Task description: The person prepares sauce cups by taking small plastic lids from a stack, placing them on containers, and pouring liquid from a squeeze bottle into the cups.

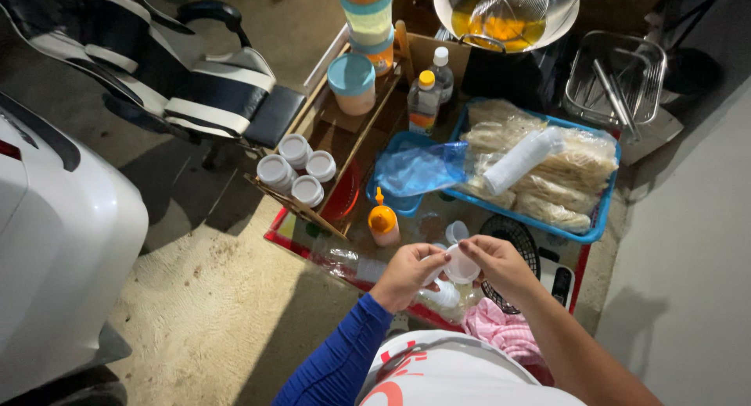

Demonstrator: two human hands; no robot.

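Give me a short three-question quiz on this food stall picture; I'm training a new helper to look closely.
1. True or false: both the left hand and the right hand touch the small white cup.
2. What colour is the tray holding the bagged flat wrappers? A red, B blue, C green.
3. What stands just beyond the hands, left of the black basket?

Key
1. True.
2. B.
3. An orange squeeze bottle.
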